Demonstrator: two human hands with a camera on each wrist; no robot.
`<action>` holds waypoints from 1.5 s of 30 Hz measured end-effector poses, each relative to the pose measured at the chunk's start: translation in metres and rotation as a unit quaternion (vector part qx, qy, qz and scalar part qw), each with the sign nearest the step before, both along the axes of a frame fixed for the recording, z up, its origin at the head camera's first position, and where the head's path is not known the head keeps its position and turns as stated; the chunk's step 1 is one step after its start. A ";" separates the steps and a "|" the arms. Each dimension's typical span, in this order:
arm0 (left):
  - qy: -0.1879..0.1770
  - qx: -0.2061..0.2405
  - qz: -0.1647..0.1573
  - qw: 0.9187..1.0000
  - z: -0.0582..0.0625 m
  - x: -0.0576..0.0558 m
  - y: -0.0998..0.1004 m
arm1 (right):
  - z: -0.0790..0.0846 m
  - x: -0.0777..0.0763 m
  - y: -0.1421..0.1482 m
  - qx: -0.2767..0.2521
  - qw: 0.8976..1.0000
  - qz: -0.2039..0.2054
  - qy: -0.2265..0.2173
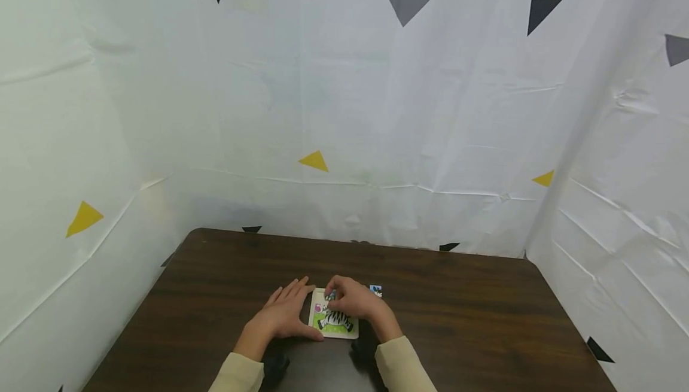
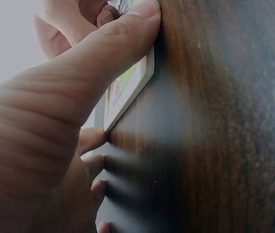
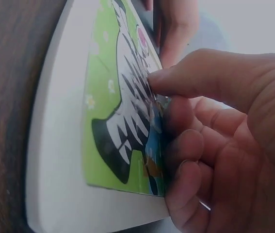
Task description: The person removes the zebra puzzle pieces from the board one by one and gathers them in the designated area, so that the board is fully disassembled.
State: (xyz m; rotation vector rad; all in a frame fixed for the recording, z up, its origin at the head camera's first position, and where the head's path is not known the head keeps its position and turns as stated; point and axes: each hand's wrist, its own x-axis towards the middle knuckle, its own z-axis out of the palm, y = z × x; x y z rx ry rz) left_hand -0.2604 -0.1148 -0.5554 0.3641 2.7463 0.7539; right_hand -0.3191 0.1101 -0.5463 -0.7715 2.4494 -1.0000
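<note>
A small jigsaw puzzle tray with a pale rim lies on the table, showing a zebra on green grass. My left hand is spread at its left side; in the left wrist view the thumb lies along the tray's edge and the index fingertip touches a corner. Above the tray's upper part, my right hand has curled fingers and pinches a small puzzle piece, mostly hidden by the fingertips. The right wrist view shows its thumb and fingers close over the zebra picture.
A loose puzzle piece lies on the table just right of the right hand. The dark brown wooden table extends around the tray. Behind it hangs a white sheet with coloured triangles.
</note>
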 end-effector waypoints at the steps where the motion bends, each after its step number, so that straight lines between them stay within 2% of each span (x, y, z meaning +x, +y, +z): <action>1: -0.001 -0.001 0.000 1.000 0.000 0.000 0.000 | -0.001 0.000 0.000 -0.002 1.000 0.002 -0.001; 15: -0.005 0.002 -0.002 1.000 0.000 -0.001 -0.001 | -0.003 -0.004 0.004 -0.027 0.999 0.016 0.009; 24: -0.004 0.009 -0.005 1.000 -0.002 -0.002 -0.002 | -0.006 -0.004 0.003 -0.019 0.999 0.003 0.031; 32: -0.004 0.004 -0.003 1.000 -0.006 -0.002 -0.003 | -0.008 -0.004 0.004 -0.046 0.999 -0.001 0.018; 39: -0.012 0.012 -0.002 1.000 -0.004 0.002 -0.002 | -0.015 -0.005 0.008 -0.077 0.997 -0.015 0.001; 45: -0.007 0.009 -0.002 1.000 -0.004 -0.002 -0.002 | -0.012 -0.007 0.012 -0.093 0.995 -0.033 -0.010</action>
